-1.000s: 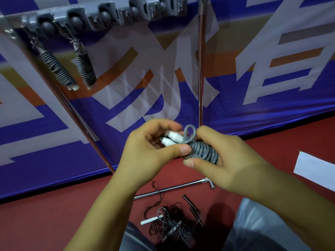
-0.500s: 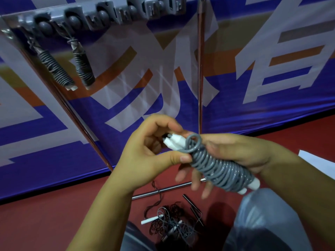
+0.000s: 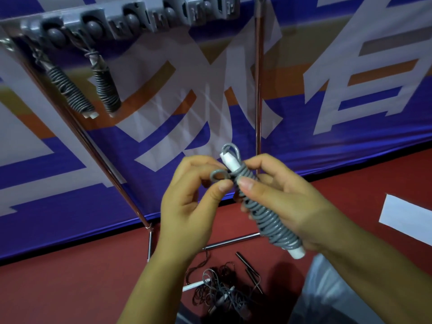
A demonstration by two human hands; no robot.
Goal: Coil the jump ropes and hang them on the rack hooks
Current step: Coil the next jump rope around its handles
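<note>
— What's the coiled jump rope (image 3: 264, 206) like?
— Smooth grey cord wound in tight ridged turns round white plastic handles, a stubby cylinder tilted in front of the banner (image 3: 304, 101), below the rack (image 3: 131, 22).
— Who has it?
— The right hand (image 3: 287, 202) is wrapped round its middle, thumb on the coils. The left hand (image 3: 191, 202) pinches a small cord loop at its upper end.
— And on the rack?
— A grey bar of rounded knob hooks; two wound ropes (image 3: 67, 90) hang from its left end, just beside each other.
— Beneath it?
— A loose tangle of thin dark cords (image 3: 219, 291) on the red floor (image 3: 70, 288), inside the chrome frame (image 3: 233, 240).
</note>
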